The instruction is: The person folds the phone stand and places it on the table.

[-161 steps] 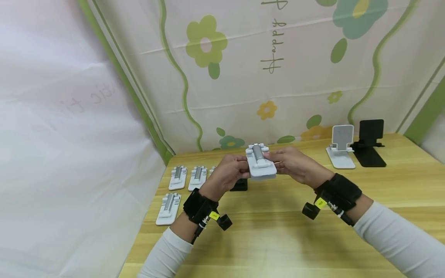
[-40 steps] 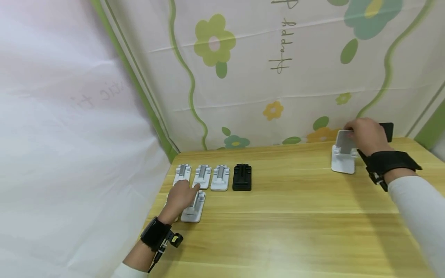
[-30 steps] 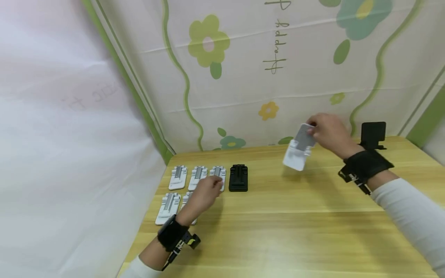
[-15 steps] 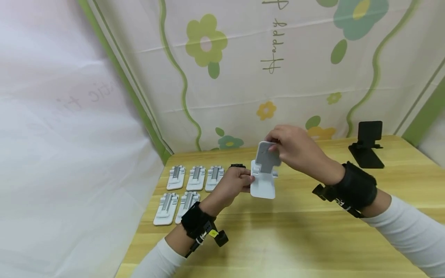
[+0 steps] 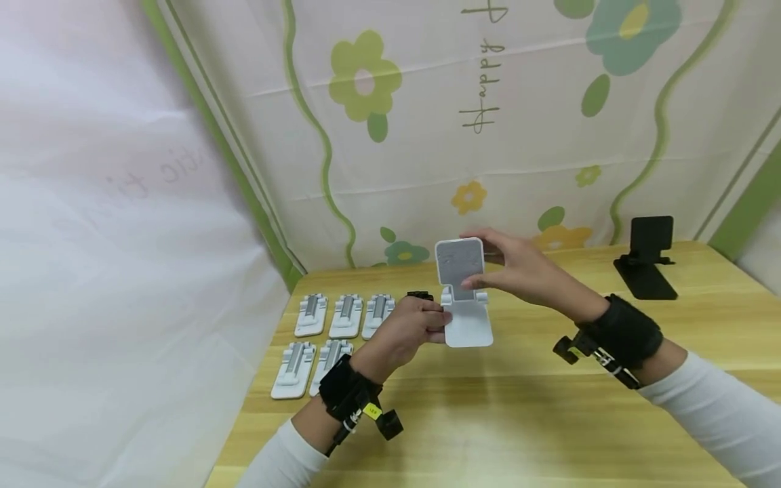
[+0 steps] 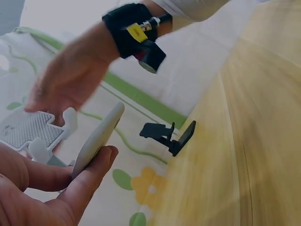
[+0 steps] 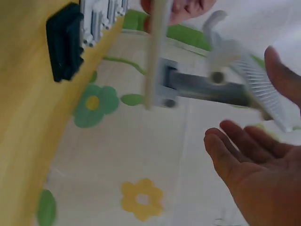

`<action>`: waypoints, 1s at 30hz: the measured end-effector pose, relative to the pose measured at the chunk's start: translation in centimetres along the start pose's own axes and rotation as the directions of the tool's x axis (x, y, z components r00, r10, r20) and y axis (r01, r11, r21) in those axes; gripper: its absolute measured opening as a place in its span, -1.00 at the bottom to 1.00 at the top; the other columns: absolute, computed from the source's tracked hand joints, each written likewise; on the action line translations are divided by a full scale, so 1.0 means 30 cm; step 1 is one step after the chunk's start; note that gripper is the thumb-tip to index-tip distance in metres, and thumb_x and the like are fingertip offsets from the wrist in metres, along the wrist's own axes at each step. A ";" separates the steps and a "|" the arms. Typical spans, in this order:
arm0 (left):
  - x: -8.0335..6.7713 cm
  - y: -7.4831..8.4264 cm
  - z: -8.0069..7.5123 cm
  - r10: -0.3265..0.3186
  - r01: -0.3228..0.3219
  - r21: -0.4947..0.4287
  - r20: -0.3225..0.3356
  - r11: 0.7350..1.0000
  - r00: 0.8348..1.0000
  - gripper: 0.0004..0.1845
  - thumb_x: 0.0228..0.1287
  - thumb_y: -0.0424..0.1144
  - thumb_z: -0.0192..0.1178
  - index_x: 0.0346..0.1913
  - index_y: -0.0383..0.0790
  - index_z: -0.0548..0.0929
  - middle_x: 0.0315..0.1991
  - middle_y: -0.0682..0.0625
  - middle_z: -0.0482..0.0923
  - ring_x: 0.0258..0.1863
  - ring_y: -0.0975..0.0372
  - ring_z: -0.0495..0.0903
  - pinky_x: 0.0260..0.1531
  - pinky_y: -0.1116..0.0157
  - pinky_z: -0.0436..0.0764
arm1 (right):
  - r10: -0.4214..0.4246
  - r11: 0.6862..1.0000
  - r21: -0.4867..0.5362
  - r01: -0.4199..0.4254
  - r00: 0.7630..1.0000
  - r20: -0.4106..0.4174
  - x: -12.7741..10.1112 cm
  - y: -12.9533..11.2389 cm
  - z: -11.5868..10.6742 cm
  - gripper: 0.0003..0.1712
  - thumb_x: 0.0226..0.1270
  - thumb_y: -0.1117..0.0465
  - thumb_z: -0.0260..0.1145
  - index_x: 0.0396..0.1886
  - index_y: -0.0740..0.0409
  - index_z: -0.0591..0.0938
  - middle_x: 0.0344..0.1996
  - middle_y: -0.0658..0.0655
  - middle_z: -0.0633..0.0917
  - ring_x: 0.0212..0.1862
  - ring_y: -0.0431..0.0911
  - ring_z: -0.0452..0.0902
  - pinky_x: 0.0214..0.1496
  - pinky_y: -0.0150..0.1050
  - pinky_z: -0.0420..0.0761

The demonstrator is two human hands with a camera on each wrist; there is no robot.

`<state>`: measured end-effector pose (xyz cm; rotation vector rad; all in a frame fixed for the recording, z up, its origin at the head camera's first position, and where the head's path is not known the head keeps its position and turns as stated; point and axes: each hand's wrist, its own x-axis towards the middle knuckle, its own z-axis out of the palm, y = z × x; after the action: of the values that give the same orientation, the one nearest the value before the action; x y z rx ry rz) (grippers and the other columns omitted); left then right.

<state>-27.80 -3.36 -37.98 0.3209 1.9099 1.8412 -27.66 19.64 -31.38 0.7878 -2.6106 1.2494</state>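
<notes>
An unfolded white phone stand (image 5: 468,327) is held above the middle of the table, its grey-padded upper plate raised. My left hand (image 5: 407,330) pinches the left side of its base; in the left wrist view, thumb and fingers lie on either side of the base (image 6: 99,137). My right hand (image 5: 529,272) is at the upper plate, thumb before it and fingers behind. In the right wrist view, the right hand's fingers (image 7: 244,146) are extended, with a gap between them and the stand's arm (image 7: 207,88). Whether the thumb touches the plate is unclear.
Several folded white phone stands (image 5: 293,371) lie in two rows at the table's left. A folded black stand (image 7: 65,41) lies beside them, mostly behind my left hand in the head view. An unfolded black stand (image 5: 650,261) stands at the back right.
A folded white stand, earlier in both hands, now lies in the left group. My right hand carried the unfolded one from the back right; the left hand took its base and the right fingers loosened.
</notes>
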 end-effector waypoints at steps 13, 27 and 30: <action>0.004 0.034 0.018 0.006 -0.005 0.030 -0.012 1.000 1.000 -0.70 0.49 -0.41 0.15 0.16 -0.53 0.63 0.05 -0.29 0.69 -0.09 0.09 0.78 -0.06 0.25 0.76 | 0.070 0.995 0.064 -0.070 0.997 0.010 0.004 0.063 0.021 -0.31 0.24 0.15 0.56 0.33 0.19 0.55 0.00 0.25 0.76 -0.02 0.07 0.75 -0.02 -0.10 0.75; 0.018 0.026 0.040 -0.015 0.017 0.048 -0.026 0.999 1.000 -0.71 0.49 -0.40 0.17 0.13 -0.54 0.64 0.01 -0.31 0.72 -0.23 0.19 0.76 -0.08 0.26 0.76 | 0.098 0.995 0.011 -0.097 0.986 -0.134 0.001 0.064 0.046 -0.43 0.26 0.30 0.53 0.26 0.24 0.60 0.02 0.29 0.75 0.01 0.14 0.73 -0.03 0.01 0.76; 0.027 0.020 0.036 -0.017 0.019 0.051 -0.039 0.999 0.999 -0.71 0.50 -0.40 0.17 0.14 -0.53 0.65 0.01 -0.30 0.72 -0.18 0.16 0.77 -0.06 0.26 0.76 | -0.015 0.998 -0.068 0.002 0.981 -0.193 0.005 0.046 0.037 -0.44 0.24 0.31 0.53 0.24 0.23 0.59 0.06 0.24 0.71 0.07 0.10 0.66 0.08 0.03 0.68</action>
<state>-28.07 -1.99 -37.51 0.2865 1.9826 1.8013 -28.39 19.45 -32.99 0.6312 -2.4765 1.1646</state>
